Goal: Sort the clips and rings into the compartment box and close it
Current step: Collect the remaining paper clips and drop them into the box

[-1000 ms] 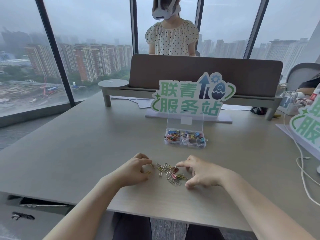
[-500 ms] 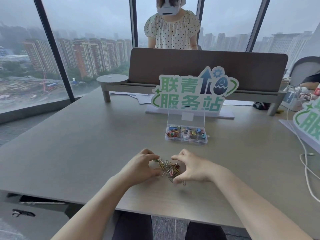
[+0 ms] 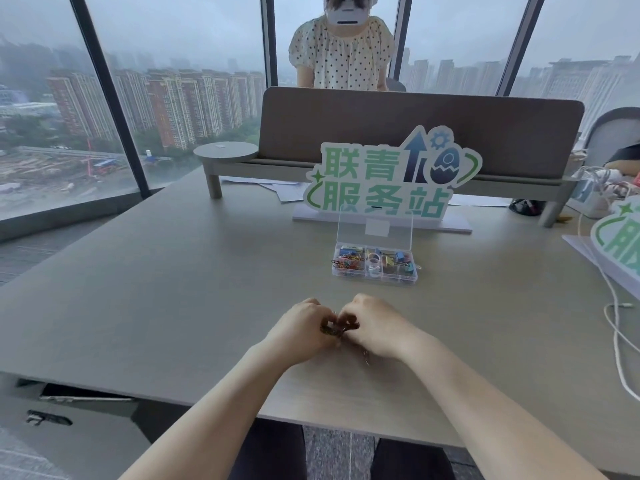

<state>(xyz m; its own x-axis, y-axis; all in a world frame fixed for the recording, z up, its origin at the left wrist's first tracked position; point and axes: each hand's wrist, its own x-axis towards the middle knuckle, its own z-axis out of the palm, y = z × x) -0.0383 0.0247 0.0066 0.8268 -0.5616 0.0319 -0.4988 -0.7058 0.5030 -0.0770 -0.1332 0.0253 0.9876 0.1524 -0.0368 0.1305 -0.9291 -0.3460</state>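
My left hand (image 3: pixel 299 332) and my right hand (image 3: pixel 375 325) are pressed together on the table, cupped around a small heap of paper clips (image 3: pixel 337 326) that shows between the fingers. One stray clip (image 3: pixel 365 358) lies under my right wrist. Farther back stands the clear compartment box (image 3: pixel 374 266) with its lid (image 3: pixel 375 226) upright and open. Its compartments hold coloured paper clips, clear rings and coloured binder clips.
A green and white sign (image 3: pixel 391 178) stands behind the box, in front of a brown desk divider (image 3: pixel 415 133). A person in a dotted top stands beyond it. White cables (image 3: pixel 616 327) and a second sign (image 3: pixel 616 244) lie at the right.
My two hands have closed in from either side, gathering the scattered paper clips into one tight heap between them. The view has tilted slightly down.
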